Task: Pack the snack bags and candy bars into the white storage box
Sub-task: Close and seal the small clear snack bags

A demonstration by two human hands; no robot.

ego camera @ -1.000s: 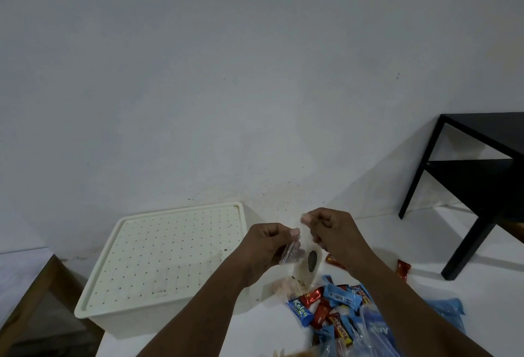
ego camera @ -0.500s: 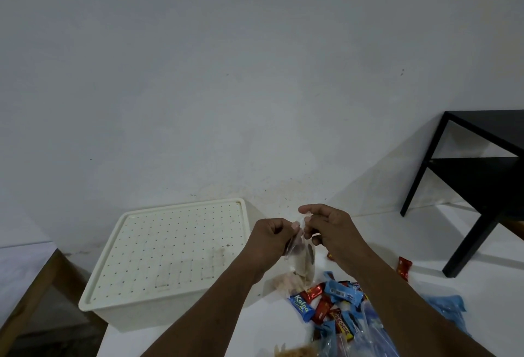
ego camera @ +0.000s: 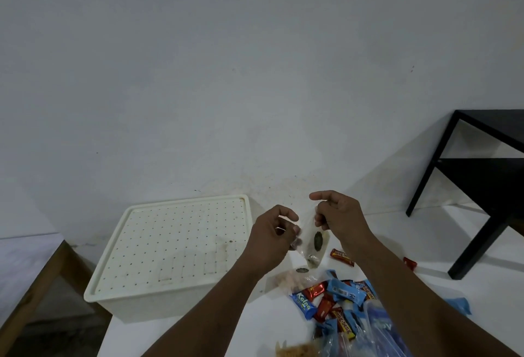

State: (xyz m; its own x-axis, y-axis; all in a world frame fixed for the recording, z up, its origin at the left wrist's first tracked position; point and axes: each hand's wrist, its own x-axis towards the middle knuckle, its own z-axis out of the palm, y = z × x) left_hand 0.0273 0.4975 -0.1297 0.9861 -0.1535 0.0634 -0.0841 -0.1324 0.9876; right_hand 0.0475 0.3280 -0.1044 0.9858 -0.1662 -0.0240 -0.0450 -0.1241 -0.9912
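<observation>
The white storage box (ego camera: 170,294) stands at left on the white table with its perforated lid (ego camera: 181,240) closed. To the right of it, my left hand (ego camera: 272,237) and my right hand (ego camera: 337,215) both pinch a small clear snack bag (ego camera: 313,240) with dark pieces inside, held in the air. Below the hands lies a pile of candy bars (ego camera: 337,300) in red and blue wrappers. One red bar (ego camera: 341,256) lies apart, just behind the pile. Another clear snack bag (ego camera: 292,278) rests beside the pile.
A black side table (ego camera: 487,186) stands at right against the grey wall. A red candy (ego camera: 410,263) lies near its leg. A blue wrapper (ego camera: 460,304) sits at right. More plastic bags (ego camera: 377,331) fill the bottom edge. A wooden-edged table (ego camera: 37,280) is at left.
Both hands have drifted slightly apart while keeping hold of the clear bag; the right hand has lifted its upper edge, so the bag now hangs open and flatter between them.
</observation>
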